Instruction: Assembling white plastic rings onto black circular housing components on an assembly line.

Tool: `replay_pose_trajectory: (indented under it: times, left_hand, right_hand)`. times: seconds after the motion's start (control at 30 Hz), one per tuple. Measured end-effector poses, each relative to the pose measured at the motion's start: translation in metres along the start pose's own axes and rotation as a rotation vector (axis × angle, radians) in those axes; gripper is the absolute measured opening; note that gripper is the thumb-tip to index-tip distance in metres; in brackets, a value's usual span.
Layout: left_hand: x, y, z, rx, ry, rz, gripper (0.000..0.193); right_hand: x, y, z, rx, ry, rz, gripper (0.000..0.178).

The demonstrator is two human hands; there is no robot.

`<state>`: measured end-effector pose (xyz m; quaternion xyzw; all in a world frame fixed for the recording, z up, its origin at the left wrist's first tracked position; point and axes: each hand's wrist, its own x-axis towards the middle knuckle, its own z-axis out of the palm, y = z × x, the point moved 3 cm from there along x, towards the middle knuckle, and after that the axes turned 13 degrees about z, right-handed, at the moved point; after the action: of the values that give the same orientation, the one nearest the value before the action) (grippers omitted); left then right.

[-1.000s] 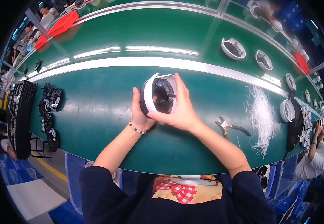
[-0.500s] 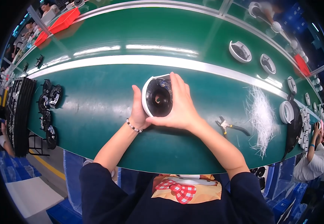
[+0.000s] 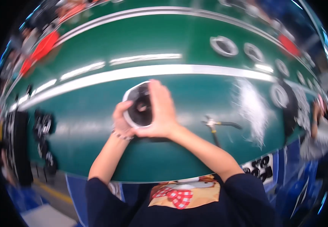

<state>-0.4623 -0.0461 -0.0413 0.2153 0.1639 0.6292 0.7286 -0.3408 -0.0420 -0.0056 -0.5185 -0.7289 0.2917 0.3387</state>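
Observation:
Between my two hands is a round white housing with a black bowl-shaped inside (image 3: 140,108), held over the green table (image 3: 92,151). Its open face points up at me. My left hand (image 3: 121,116) wraps the left rim, thumb over the edge; a beaded bracelet is on that wrist. My right hand (image 3: 162,111) is pressed along the right side, fingers stretched upward and thumb along the lower rim. The fingertips beneath the housing are hidden. To the right of my right hand lie side cutters (image 3: 213,123) with black and yellow handles.
A heap of thin white strips (image 3: 253,109) lies right of the cutters. White ring-shaped housings (image 3: 224,46) sit on the green belt beyond the pale rail (image 3: 152,70). Black parts (image 3: 43,125) cluster at the left, beside a dark stack (image 3: 17,145). Another person (image 3: 323,130) works far right.
The view has swung and is blurred, so the scene is shifted. My hands still grip the housing; my left thumb has come over its rim. The side cutters now look more widely spread.

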Motion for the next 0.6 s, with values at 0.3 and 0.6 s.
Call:
replay_pose_trajectory:
  times: [0.3,0.6]
  left_hand:
    - [0.129,-0.017,-0.016,0.214,0.255,0.132,0.043]
    - [0.239,0.035,-0.097,0.505,0.087,0.399,0.018]
  right_hand:
    - [-0.015,0.073,-0.119,-0.172,0.513,-0.082,0.077]
    - [-0.035,0.257,-0.353,-0.965,0.585,0.851,0.022]
